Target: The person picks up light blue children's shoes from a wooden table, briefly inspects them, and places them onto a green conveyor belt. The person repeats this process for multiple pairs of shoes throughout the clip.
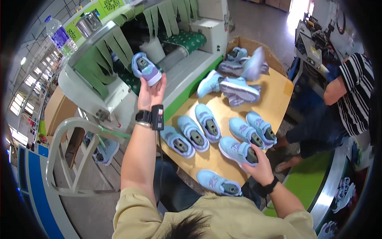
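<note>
Held out by my left hand (152, 93), a light blue sneaker (146, 71) with a lilac heel is at the mouth of the machine. My palm faces up and the fingers are at the shoe's heel; their tips are partly hidden. My right hand (259, 166) grips another light blue sneaker (234, 150) by its heel, low over the wooden board (179, 113). Dark green inserts show in the shoe openings. Close by stand two sneakers (254, 129) side by side, a row of several sneakers (193, 131), and a single sneaker (219, 182) at the near edge.
The machine (187, 67) has green strip curtains (165, 18) and a green patterned belt (187, 42). Sneakers are piled (238, 89) at the board's far end before a cardboard box (274, 59); one shoe (253, 65) there is blurred. A co-worker (338, 95) is at the right. A metal frame (59, 159) stands left.
</note>
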The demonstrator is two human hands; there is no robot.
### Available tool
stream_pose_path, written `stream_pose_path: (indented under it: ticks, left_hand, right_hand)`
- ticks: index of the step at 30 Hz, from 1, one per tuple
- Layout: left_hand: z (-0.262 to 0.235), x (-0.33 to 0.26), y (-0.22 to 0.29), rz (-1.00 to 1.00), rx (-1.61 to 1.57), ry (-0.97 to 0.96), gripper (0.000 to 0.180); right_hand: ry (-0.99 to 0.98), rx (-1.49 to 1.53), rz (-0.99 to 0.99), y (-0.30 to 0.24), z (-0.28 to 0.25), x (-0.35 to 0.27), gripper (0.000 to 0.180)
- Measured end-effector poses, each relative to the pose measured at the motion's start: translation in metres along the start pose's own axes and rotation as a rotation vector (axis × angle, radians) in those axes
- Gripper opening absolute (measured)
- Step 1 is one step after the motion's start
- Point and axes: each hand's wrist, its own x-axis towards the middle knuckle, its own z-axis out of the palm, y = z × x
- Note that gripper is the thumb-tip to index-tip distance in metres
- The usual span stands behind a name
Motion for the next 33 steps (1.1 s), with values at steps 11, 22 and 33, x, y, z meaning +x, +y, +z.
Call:
stream_pose_path:
  ticks: [11, 22, 33]
  left_hand:
    - [0.011, -0.092, 0.009, -0.378, 0.037, -0.067, 0.048]
    - [-0.031, -0.211, 0.031, -0.59, 0.299, 0.212, 0.051]
    - [-0.006, -0.228, -0.023, -0.71, 0.44, 0.078, 0.052]
  right_hand:
    - [0.475, -0.11, -0.809, -0.155, -0.001, 0.371, 0.066]
    - [-0.377, -0.379, -0.467, -0.139, 0.043, 0.384, 0.057]
    - [-0.782, 0.085, -0.004, -0.022, 0.026, -0.029, 0.073]
